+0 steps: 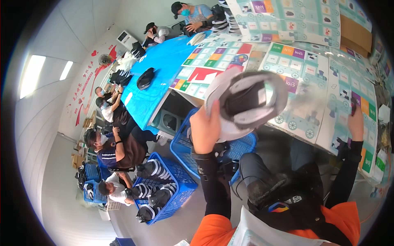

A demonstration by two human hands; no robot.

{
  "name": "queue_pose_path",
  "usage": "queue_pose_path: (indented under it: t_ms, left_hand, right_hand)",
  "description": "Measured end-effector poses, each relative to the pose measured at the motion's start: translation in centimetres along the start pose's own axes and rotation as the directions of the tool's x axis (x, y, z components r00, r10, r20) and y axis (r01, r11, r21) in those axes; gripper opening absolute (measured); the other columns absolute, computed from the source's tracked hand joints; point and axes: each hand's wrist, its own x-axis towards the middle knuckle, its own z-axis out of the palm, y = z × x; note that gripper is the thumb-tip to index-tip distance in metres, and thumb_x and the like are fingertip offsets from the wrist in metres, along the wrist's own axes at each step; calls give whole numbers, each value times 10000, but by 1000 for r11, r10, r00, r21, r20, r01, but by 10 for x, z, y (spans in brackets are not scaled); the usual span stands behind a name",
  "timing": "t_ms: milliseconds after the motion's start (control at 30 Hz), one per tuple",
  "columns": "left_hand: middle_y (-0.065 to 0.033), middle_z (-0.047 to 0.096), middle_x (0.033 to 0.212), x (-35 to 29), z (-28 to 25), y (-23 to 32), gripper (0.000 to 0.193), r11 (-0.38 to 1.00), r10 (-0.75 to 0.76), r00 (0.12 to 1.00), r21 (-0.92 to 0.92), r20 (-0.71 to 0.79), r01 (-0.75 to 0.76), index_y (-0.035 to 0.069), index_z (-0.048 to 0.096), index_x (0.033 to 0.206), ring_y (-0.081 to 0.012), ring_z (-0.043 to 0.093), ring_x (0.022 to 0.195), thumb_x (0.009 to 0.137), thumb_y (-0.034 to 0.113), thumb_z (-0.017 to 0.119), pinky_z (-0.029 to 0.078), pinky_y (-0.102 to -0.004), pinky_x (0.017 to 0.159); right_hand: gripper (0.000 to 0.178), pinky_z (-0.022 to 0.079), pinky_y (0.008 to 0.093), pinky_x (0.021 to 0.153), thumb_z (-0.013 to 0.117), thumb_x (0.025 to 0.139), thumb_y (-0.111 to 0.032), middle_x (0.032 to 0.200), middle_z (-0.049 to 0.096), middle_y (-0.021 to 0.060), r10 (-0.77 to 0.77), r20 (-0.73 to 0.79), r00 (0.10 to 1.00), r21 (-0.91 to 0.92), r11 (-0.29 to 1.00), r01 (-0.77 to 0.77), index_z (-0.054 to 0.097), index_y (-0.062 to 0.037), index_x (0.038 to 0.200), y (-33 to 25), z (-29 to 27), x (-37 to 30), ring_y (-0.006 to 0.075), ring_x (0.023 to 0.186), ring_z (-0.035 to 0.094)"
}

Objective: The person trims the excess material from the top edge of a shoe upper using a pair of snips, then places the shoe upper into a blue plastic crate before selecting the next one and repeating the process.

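Observation:
My left hand [207,129] grips a hollow, cap-like fabric piece [242,127], pale grey and white outside with a dark lining. Its open side faces me, and motion blurs its far right rim. Thumb and fingers are closed on the left edge; it is lifted above the front edge of the worktable. Far to the right, my right hand [356,123] is closed around a small dark thing [353,105] too indistinct to name, over the table sheets. The two hands are well apart.
Printed sheets with train drawings [301,123] cover the worktable. A blue basket [180,143] stands below its left front edge; another basket [186,192] holds stacked black-and-white pieces [158,170]. On the blue tabletop [164,55] lies a black piece [145,78]. Several people sit at left and behind.

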Motion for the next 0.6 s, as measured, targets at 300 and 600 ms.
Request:
queue_pose_path:
  t_ms: [300,600]
  left_hand:
    - [-174,562,1278,100,-90,-258,677,956,-292,933,-65,-210,285,-51,425,1424,-329,618,1170,1025,432,680,511,-471,923]
    - [-268,679,1180,-145,84,-483,838,585,-810,578,217,100,782,-121,542,1302,-370,663,1088,826,507,830,510,-430,971]
  right_hand:
    - [485,388,468,1157,697,893,-32,1465,524,191,-416,-136,899,-169,904,393,605,-71,1368,-141,33,-47,392,1392,467]
    - [318,381,446,1162,628,895,52,1432,529,150,-471,132,872,-17,879,477,653,-49,1195,-228,81,-110,384,1412,461]
